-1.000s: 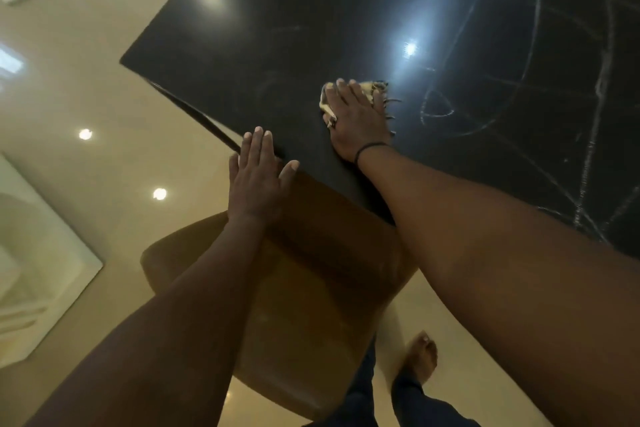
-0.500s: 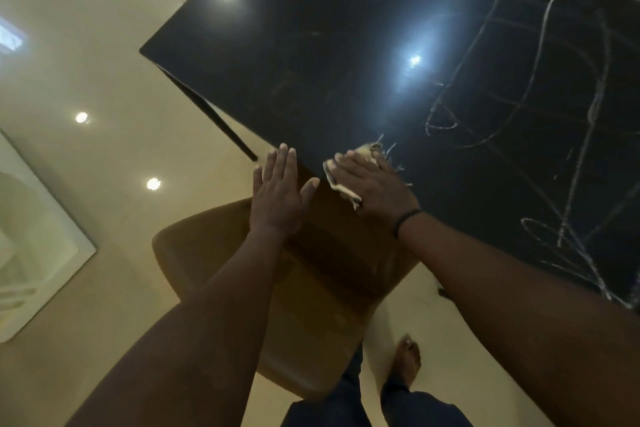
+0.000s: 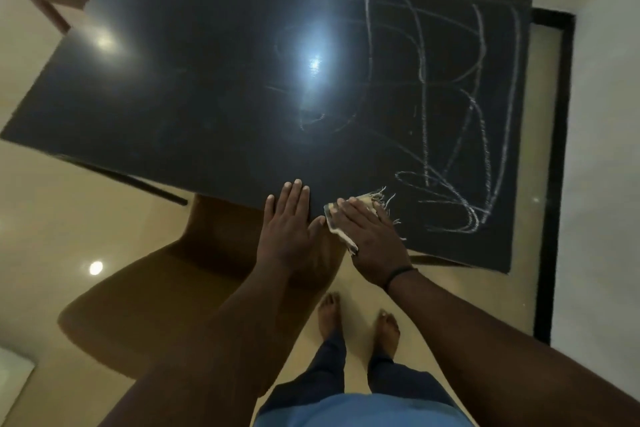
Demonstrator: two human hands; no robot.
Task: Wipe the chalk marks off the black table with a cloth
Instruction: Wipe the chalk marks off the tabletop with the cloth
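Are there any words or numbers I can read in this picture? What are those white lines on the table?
No readable text: none anywhere.
The chalk marks on the black table are only loops and scribbles, not letters or numbers.
The cloth under the right hand shows no label.

The right hand (image 3: 372,236) covers most of the cloth (image 3: 337,229); only its edges and frayed threads show. The chair (image 3: 166,295) at lower left sits partly hidden under the bench (image 3: 180,90) and the left arm.

Home dining room, black table (image 3: 194,87), brown chairs (image 3: 173,295), glossy tiled floor (image 3: 69,204)
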